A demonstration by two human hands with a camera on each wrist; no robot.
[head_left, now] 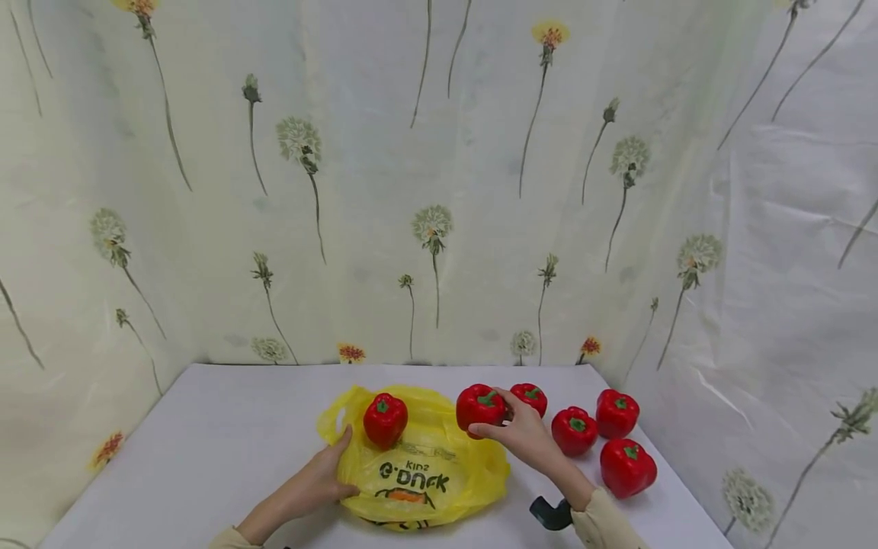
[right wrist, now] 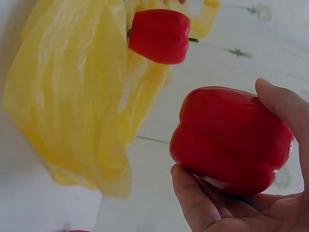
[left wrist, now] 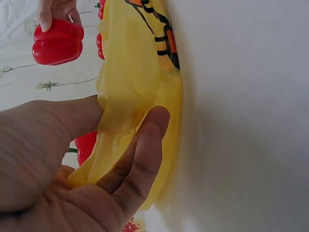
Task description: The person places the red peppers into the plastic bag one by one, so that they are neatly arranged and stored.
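While left hand [head_left: 321,476] grips bag [head_left: 469,484], right hand [head_left: 521,435] cups pepper [head_left: 476,408]

Head cam: high, near side, faces fwd + down; widest, farthest back; gets most of table [head_left: 233,435], far cloth [head_left: 370,229], L hand [head_left: 319,476] & R hand [head_left: 523,436]. L wrist cam: v. close at L hand, pic on its side, looks far & right past bag [head_left: 476,480]. R wrist cam: close at R hand, rolled opp. way, looks far & left. Wrist views share bag + R hand's pepper [head_left: 476,410]; head has same, smaller.
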